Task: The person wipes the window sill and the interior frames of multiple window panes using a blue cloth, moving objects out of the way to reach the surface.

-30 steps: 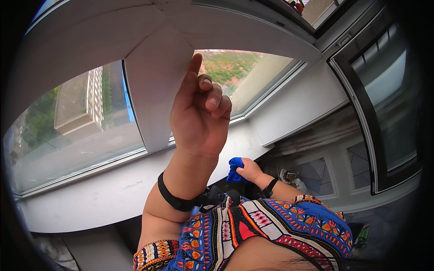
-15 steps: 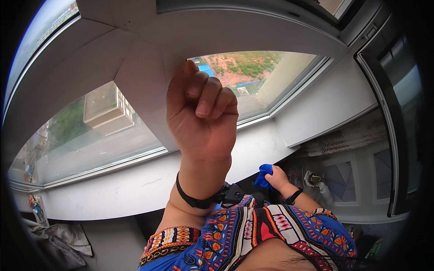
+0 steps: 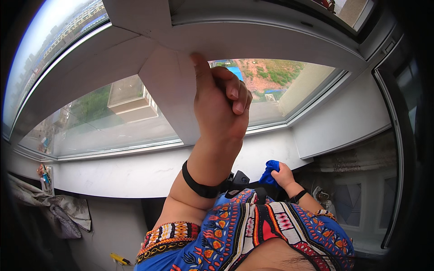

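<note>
While the left hand (image 3: 221, 106) is raised with its fingers curled and forefinger against the white window post (image 3: 174, 97), holding nothing, the right hand (image 3: 284, 174) grips a blue cloth (image 3: 270, 170) bunched low by the windowsill (image 3: 135, 174); it looks soft, light and easily gripped anywhere.

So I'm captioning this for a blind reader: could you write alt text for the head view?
A left hand reaches up, index finger pressed to the white window frame between two panes. Lower down, the right hand grips a blue cloth near the white sill. Buildings and streets lie far below outside.
</note>
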`<state>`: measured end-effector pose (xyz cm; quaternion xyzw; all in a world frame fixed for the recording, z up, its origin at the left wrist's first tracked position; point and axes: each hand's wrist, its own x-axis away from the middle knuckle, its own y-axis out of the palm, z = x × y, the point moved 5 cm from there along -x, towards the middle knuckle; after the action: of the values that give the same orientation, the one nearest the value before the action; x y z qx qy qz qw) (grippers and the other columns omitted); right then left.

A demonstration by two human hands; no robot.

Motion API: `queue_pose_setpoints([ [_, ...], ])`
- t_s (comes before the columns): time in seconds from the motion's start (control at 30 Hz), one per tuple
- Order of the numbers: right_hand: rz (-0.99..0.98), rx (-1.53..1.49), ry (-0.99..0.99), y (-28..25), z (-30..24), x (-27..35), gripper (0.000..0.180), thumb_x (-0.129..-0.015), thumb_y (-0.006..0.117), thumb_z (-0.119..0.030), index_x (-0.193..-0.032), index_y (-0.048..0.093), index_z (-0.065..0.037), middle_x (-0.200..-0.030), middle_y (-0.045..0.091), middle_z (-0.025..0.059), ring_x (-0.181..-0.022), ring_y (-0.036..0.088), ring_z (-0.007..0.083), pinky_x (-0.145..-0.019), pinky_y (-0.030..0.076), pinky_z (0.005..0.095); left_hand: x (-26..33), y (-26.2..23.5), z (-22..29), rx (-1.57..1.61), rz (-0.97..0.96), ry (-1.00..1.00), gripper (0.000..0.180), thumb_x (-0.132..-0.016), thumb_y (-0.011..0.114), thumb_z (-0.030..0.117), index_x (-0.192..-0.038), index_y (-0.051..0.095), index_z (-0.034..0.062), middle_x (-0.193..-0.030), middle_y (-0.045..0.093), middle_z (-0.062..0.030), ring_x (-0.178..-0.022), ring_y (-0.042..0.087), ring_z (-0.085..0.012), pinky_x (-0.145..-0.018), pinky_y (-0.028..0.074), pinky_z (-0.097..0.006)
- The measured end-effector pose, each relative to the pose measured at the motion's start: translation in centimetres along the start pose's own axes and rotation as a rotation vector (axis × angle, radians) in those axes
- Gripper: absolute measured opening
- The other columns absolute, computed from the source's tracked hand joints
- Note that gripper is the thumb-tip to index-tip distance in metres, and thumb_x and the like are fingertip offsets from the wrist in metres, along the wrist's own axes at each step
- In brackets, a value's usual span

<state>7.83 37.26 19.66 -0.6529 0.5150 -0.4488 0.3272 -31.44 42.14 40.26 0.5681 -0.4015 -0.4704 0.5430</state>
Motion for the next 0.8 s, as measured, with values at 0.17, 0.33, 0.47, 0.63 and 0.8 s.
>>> queue_pose_setpoints([
  [0.17,-0.009,-0.071,0.056,1.1,3.1,0.5,0.034,-0.076,0.057,-0.018,-0.104,0.068,-0.003,-0.105,0.067,0.0207,-0.100,0.063,0.0364,-0.092,0.050,0.0409,-0.2,-0.9,-0.6,-0.055,-0.041,-0.032,0.064,-0.104,0.034,0.054,-0.062,0.054,0.0102,-0.044,0.040,-0.0025,-0.033,0.032,-0.0139,-0.038,0.026,-0.026],
  [0.33,0.010,-0.064,0.072,0.0,3.8,0.3,0.033,-0.076,0.058,-0.019,-0.103,0.068,-0.003,-0.104,0.067,0.0201,-0.100,0.063,0.0363,-0.092,0.050,0.0414,-0.6,-1.4,-0.9,-0.168,-0.082,-0.010,0.068,-0.105,0.031,0.054,-0.059,0.054,0.0094,-0.042,0.040,-0.0037,-0.033,0.033,-0.0146,-0.037,0.029,-0.027],
  [0.47,-0.042,-0.066,0.071,1.7,4.0,0.1,0.033,-0.076,0.058,-0.019,-0.103,0.069,-0.004,-0.104,0.067,0.0199,-0.100,0.063,0.0362,-0.092,0.050,0.0416,-0.1,-2.5,1.4,-0.306,-0.061,0.034,0.069,-0.104,0.031,0.055,-0.059,0.056,0.0087,-0.042,0.041,-0.0041,-0.033,0.034,-0.0146,-0.037,0.029,-0.026],
  [0.63,-0.102,-0.082,0.038,-3.8,7.9,-5.5,0.032,-0.076,0.057,-0.019,-0.102,0.070,-0.004,-0.101,0.069,0.0198,-0.097,0.065,0.0362,-0.090,0.051,0.0411,-3.0,-1.0,-3.1,-0.446,0.003,0.141,0.068,-0.105,0.030,0.052,-0.059,0.058,0.0113,-0.041,0.040,-0.0023,-0.033,0.031,-0.0135,-0.037,0.024,-0.027],
  [0.8,-0.107,-0.010,-0.030,-2.7,9.2,-6.8,0.031,-0.075,0.056,-0.012,-0.101,0.071,-0.004,-0.093,0.074,0.0128,-0.087,0.070,0.0274,-0.083,0.054,0.0351,-2.8,-1.5,-1.3,-0.624,0.031,0.091,0.065,-0.105,0.034,0.051,-0.061,0.058,0.0094,-0.043,0.042,-0.0029,-0.034,0.033,-0.0129,-0.036,0.024,-0.026],
])
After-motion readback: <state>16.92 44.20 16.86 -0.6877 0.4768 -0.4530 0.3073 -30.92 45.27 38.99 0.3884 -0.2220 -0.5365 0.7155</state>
